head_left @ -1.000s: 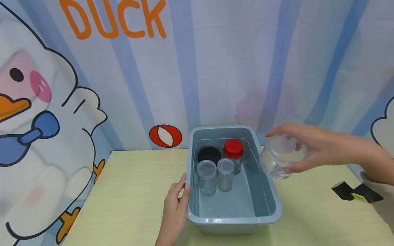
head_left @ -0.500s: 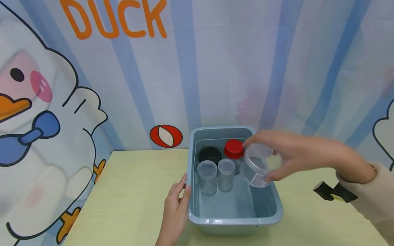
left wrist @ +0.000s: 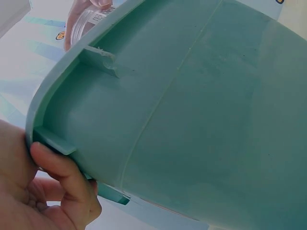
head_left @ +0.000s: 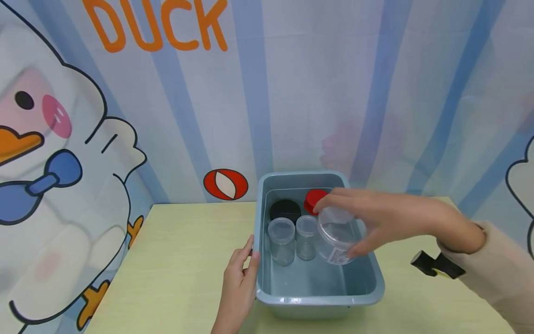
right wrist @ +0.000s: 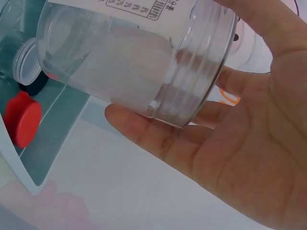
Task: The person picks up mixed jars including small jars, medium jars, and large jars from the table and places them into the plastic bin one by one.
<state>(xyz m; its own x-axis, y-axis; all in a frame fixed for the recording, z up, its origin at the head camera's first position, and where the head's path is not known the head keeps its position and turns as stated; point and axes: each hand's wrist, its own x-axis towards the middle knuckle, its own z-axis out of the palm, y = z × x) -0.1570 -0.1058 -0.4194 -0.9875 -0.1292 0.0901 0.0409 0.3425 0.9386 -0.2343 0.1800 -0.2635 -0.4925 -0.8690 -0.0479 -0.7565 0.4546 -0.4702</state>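
My right hand (head_left: 388, 215) grips a wide clear jar (head_left: 333, 236) with a pale lid and a printed label, thumb and fingers around its upper part. It hangs slightly tilted over the blue-grey plastic bin (head_left: 319, 300). In the right wrist view, the jar (right wrist: 110, 62) lies between thumb and fingers. At the bin's left side, my left hand (head_left: 238, 283) holds the rim; in the left wrist view, fingers of this hand (left wrist: 62, 187) curl at the rim's underside. Inside the bin stand two small clear jars (head_left: 281, 243) (head_left: 306, 239), a black-lidded container (head_left: 285, 209) and a red-lidded jar (head_left: 314, 199), partly hidden by my right hand.
The bin stands on a pale yellow table (head_left: 187, 260). Behind it hangs a striped cloth (head_left: 292, 93) printed with a duck. Bin floor (head_left: 308, 280) shows in front of the small jars. A black device (head_left: 438, 265) sits at my right wrist.
My right hand has carried the clear jar leftward and down, from beyond the bin's right rim to over its inside, beside the small jars. The left hand stays at the rim.
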